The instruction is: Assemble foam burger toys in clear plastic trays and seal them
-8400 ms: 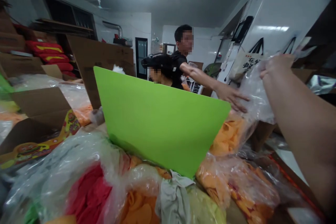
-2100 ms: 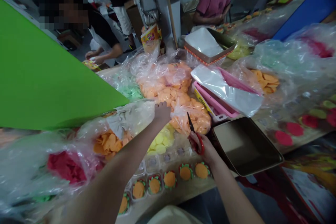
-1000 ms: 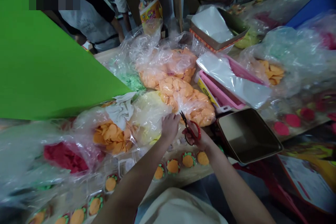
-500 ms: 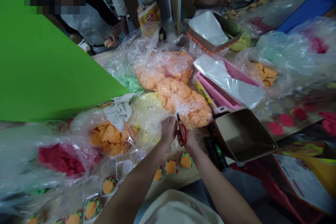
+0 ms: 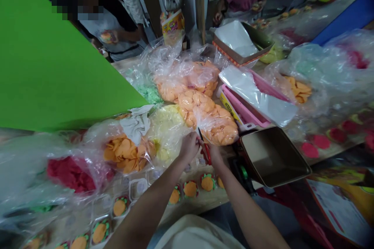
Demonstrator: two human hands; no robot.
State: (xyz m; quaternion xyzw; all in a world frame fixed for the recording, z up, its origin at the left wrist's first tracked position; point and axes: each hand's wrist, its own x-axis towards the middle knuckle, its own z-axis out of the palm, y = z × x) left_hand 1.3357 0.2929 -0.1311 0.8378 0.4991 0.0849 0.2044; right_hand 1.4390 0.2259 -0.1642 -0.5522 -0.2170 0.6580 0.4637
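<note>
Red-handled scissors [image 5: 208, 155] are in my right hand [image 5: 215, 157], their dark blades pointing up and away from me. Close beside them my left hand [image 5: 189, 146] is closed on the gathered neck of a clear plastic bag [image 5: 224, 127]. That bag is full of round, flat orange pieces. The scissor blades lie against the bag's neck, just past my left fingers; whether they are apart is too small to tell. Left of my hands is a bag of pale yellow pieces [image 5: 168, 122].
A brown bin [image 5: 276, 155] stands right of my hands, below a pink tray [image 5: 245, 107]. Small burger-shaped items [image 5: 190, 189] in clear cups line the near table edge. An open bag of orange pieces [image 5: 128, 153] and a green panel [image 5: 64, 62] are left. Co-workers stand opposite.
My right hand has turned the scissors, so the red handles now show edge-on. My left hand stays at the bag's neck. The whole view has shifted slightly.
</note>
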